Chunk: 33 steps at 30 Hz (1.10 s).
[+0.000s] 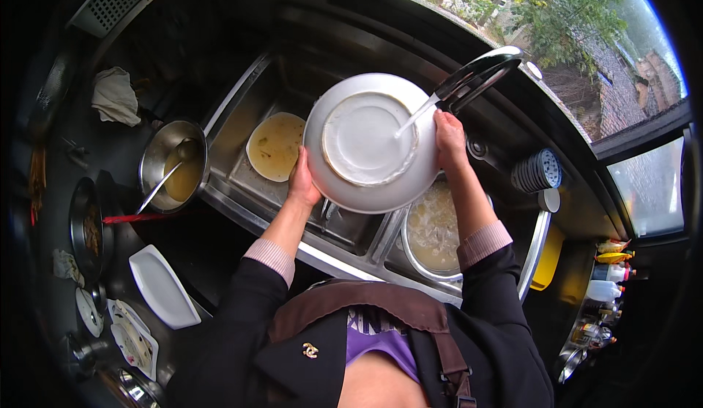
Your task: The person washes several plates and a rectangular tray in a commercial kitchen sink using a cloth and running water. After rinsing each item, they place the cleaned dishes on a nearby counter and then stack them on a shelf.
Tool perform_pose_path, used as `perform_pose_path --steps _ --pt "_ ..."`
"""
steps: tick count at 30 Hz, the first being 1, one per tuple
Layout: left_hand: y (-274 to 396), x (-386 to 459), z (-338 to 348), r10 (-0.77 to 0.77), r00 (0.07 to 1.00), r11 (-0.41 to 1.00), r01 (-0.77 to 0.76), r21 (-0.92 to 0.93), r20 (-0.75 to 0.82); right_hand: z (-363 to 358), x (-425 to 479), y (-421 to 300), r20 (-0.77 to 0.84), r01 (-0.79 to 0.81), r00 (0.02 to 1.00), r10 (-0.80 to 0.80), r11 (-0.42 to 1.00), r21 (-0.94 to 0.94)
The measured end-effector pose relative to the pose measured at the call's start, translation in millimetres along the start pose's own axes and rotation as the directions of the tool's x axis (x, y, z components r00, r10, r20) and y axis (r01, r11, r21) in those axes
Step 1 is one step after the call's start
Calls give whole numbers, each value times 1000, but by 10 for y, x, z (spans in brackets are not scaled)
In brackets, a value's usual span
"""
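Observation:
A large white round dish (362,150) is held with its underside up above the stainless steel sink (241,185). My left hand (302,180) grips its lower left edge, and my right hand (451,139) has hold of the right edge. From the chrome faucet (483,73), a stream of water lands on the dish's foot ring area. Below and to the left, a white plate (277,147) with murky yellowish liquid lies in the sink. Partly behind my right forearm is a metal basin (434,232) of cloudy, bubbly water. The dish's face is hidden.
On the left stand a steel pot (148,161) with a ladle (165,183), a pan (85,232), a white tray-like plate (165,287) and soiled dishes (132,342). Stacked patterned bowls (537,171) sit at right, near a yellow item (549,257) and several bottles (604,290).

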<state>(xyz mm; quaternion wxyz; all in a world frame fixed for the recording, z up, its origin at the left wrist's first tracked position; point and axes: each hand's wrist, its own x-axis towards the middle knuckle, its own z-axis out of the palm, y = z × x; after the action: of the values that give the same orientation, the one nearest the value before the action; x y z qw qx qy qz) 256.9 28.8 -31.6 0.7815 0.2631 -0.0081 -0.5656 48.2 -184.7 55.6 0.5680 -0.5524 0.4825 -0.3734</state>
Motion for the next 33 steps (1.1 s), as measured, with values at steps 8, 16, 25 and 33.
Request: perform_pose_path --steps 8,16,25,33 --pt "318 183 -52 51 979 965 -99 -243 -196 455 -696 -248 70 470 882 -466 860 -200" --pt "387 -117 178 206 976 974 -199 105 -66 272 -1058 -124 195 -199 979 56 459 866" --pt "-88 156 -201 75 970 916 26 401 -233 6 -1027 315 234 -228 965 119 821 523" --pt "-556 -305 556 -96 993 949 114 294 -75 324 -797 861 352 -430 896 270 330 841"
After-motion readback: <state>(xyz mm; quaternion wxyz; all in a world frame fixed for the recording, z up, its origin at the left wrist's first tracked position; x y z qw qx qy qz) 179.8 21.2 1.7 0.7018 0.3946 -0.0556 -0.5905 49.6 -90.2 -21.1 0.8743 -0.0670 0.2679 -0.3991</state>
